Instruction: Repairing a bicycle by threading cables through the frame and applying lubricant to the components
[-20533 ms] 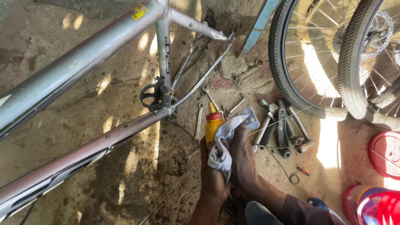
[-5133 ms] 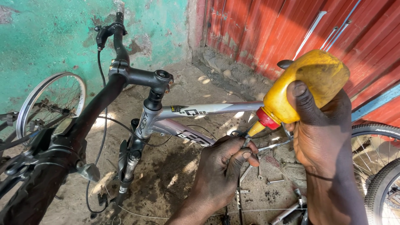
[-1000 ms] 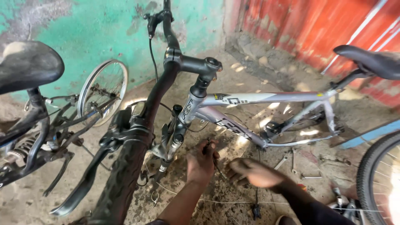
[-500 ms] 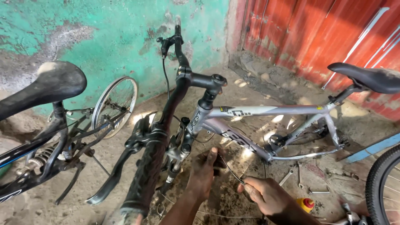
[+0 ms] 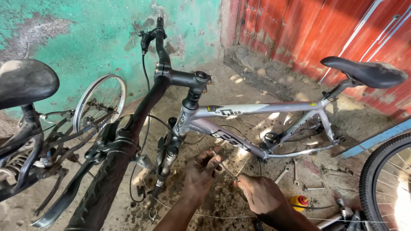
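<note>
A silver bicycle frame (image 5: 257,109) with no wheels stands on the dirt floor, its black handlebar (image 5: 141,111) reaching toward me. My left hand (image 5: 203,169) pinches the end of a thin metal cable (image 5: 227,170) just below the frame's down tube. My right hand (image 5: 259,194) holds the same cable a little lower and to the right. The cable trails off across the ground toward the right. A yellow oil bottle with a red cap (image 5: 298,201) lies on the floor beside my right wrist.
Wrenches (image 5: 295,173) lie scattered on the ground under the frame. A second bike with a black saddle (image 5: 25,83) stands at the left, a loose wheel (image 5: 99,105) against the green wall. A tyre (image 5: 383,184) stands at the right before a red metal wall.
My view has tilted up and pulled back since a second ago. Both hands have come together on the cable under the down tube. The oil bottle, held five seconds ago, now lies on the floor.
</note>
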